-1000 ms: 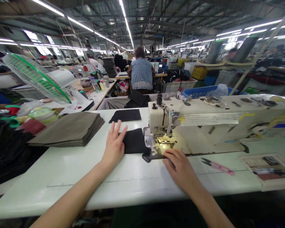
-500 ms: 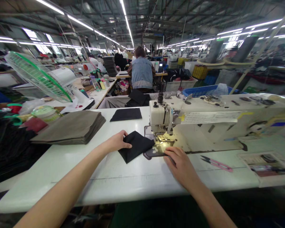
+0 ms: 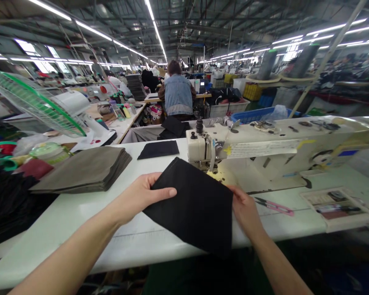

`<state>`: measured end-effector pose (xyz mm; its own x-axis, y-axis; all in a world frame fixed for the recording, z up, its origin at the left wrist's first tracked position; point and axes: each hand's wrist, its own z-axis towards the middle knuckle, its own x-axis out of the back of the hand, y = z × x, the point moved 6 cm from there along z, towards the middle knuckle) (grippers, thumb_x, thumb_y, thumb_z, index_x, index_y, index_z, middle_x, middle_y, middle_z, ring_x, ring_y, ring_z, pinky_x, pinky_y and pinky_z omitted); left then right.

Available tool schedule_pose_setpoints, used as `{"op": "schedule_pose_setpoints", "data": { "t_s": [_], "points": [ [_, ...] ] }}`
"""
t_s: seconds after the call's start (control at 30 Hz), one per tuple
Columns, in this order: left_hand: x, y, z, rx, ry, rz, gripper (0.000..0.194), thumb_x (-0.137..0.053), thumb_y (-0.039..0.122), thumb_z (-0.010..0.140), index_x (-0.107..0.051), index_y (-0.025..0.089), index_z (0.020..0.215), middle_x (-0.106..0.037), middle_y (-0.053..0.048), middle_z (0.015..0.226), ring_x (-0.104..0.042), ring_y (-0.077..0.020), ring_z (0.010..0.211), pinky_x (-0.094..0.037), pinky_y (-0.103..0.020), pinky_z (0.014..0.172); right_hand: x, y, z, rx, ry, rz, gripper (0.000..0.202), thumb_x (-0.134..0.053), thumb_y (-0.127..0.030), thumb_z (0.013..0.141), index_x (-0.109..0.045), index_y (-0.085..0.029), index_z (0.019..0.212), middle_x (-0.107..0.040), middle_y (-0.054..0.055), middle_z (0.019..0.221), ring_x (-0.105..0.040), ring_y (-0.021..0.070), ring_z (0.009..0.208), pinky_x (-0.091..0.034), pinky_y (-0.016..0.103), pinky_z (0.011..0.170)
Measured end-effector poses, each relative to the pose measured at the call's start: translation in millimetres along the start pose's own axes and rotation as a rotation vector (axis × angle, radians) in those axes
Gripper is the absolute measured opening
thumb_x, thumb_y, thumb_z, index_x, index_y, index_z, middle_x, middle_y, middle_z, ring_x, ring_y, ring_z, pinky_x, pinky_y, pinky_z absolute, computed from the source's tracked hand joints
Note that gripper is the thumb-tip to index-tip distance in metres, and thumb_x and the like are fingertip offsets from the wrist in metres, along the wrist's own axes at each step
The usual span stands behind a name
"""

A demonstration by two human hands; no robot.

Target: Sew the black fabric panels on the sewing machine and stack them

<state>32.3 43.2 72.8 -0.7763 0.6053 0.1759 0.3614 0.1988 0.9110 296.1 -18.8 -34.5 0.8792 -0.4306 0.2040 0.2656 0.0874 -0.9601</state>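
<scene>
A black fabric piece (image 3: 193, 200) is held up between both hands, tilted toward me in front of the sewing machine (image 3: 199, 147). My left hand (image 3: 150, 190) grips its left edge, thumb on the near face and fingers hidden behind. At the right edge my right hand (image 3: 242, 205) pinches the cloth, with its fingertips partly out of sight. The fabric covers the front of the needle area, where the machine's lamp glows. Another black fabric piece (image 3: 158, 149) lies flat on the table, left of the machine head.
A thick stack of grey-brown fabric (image 3: 80, 170) lies on the left of the table. Pink thread snips (image 3: 276, 207) and a tray of small tools (image 3: 335, 205) sit at the right. Behind are a fan (image 3: 39, 104), a blue basket (image 3: 249, 114) and a seated person (image 3: 176, 92).
The black fabric has been lifted off the table and spread open toward me. My right hand has moved from beside the needle plate onto the fabric's right edge. The view shifted slightly.
</scene>
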Motion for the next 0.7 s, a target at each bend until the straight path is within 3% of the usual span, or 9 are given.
{"op": "schedule_pose_setpoints", "data": {
  "t_s": [0.07,0.17,0.23,0.3,0.4,0.47,0.53,0.6,0.7],
  "points": [
    [8.3,-27.8,14.4,0.048,0.110,0.100,0.041,-0.075,0.051,0.073,-0.066,0.018,0.097,-0.077,-0.007,0.092,-0.073,-0.0257,0.081,-0.059,-0.038,0.075,-0.5,-1.8,-0.7,0.004,0.002,0.007,0.040,-0.061,-0.056,0.087,-0.076,-0.020,0.095,-0.076,0.008,0.097,-0.069,0.0259,0.093,-0.053,0.040,0.089],
    [27.9,-60.4,21.6,0.058,0.384,0.679,0.040,-0.068,0.049,0.079,-0.065,0.015,0.100,-0.075,-0.014,0.097,-0.072,-0.0343,0.090,-0.058,-0.047,0.080,-0.9,0.2,-1.4,-0.022,0.016,0.024,0.042,-0.062,-0.057,0.086,-0.076,-0.019,0.096,-0.075,0.008,0.095,-0.070,0.0253,0.090,-0.054,0.039,0.088],
    [35.4,-62.1,17.2,-0.046,0.590,1.068,0.049,-0.064,0.047,0.084,-0.062,0.009,0.116,-0.069,-0.023,0.114,-0.066,-0.0427,0.108,-0.053,-0.057,0.089,-1.1,2.3,-1.1,-0.042,0.018,0.034,0.042,-0.062,-0.057,0.087,-0.075,-0.019,0.098,-0.075,0.009,0.095,-0.070,0.0252,0.088,-0.055,0.039,0.086],
    [30.9,-54.7,15.4,-0.284,0.665,1.277,0.053,-0.057,0.041,0.092,-0.054,0.009,0.134,-0.058,-0.025,0.137,-0.052,-0.0441,0.130,-0.045,-0.061,0.102,-0.2,-1.7,-0.9,-0.015,0.053,-0.010,0.040,-0.061,-0.056,0.088,-0.075,-0.019,0.096,-0.075,0.009,0.096,-0.070,0.0254,0.088,-0.055,0.041,0.086],
    [9.7,-53.4,27.0,-0.628,0.378,1.330,0.048,-0.041,0.033,0.101,-0.045,0.015,0.146,-0.040,-0.014,0.158,-0.030,-0.0308,0.149,-0.035,-0.050,0.118,-5.7,-30.1,-5.1,0.171,0.158,-0.165,0.032,-0.055,-0.047,0.094,-0.073,-0.020,0.093,-0.074,0.010,0.099,-0.068,0.0254,0.095,-0.053,0.043,0.090],
    [-2.0,-63.6,37.5,-0.672,0.188,1.325,0.051,-0.036,0.036,0.104,-0.039,0.017,0.151,-0.034,-0.011,0.162,-0.026,-0.0266,0.152,-0.032,-0.048,0.120,-26.7,-59.2,-12.5,0.354,0.129,-0.256,0.027,-0.050,-0.036,0.099,-0.072,-0.021,0.098,-0.073,0.010,0.103,-0.065,0.0240,0.101,-0.052,0.043,0.095],
    [-8.0,-77.6,44.2,-0.624,0.150,1.337,0.056,-0.036,0.041,0.105,-0.032,0.018,0.156,-0.033,-0.012,0.162,-0.027,-0.0275,0.151,-0.029,-0.051,0.121,-64.6,-82.7,-22.1,0.505,-0.065,-0.294,0.029,-0.043,-0.026,0.102,-0.070,-0.020,0.110,-0.072,0.010,0.112,-0.064,0.0214,0.108,-0.051,0.041,0.101],
    [-11.9,-90.8,44.0,-0.599,0.172,1.354,0.059,-0.037,0.040,0.104,-0.027,0.018,0.158,-0.034,-0.012,0.162,-0.028,-0.0283,0.151,-0.026,-0.054,0.121,-106.5,-91.4,-32.5,0.583,-0.296,-0.364,0.040,-0.043,-0.024,0.102,-0.056,-0.011,0.136,-0.061,0.015,0.139,-0.054,0.0221,0.130,-0.044,0.041,0.112],
    [-11.6,-102.4,36.5,-0.602,0.214,1.367,0.060,-0.038,0.037,0.103,-0.026,0.017,0.159,-0.032,-0.013,0.162,-0.029,-0.0282,0.151,-0.026,-0.054,0.121,-144.0,-74.5,-38.9,0.538,-0.455,-0.554,0.056,-0.048,-0.035,0.101,-0.043,-0.004,0.148,-0.044,0.019,0.154,-0.039,0.0276,0.145,-0.035,0.045,0.119]
  ]
}}
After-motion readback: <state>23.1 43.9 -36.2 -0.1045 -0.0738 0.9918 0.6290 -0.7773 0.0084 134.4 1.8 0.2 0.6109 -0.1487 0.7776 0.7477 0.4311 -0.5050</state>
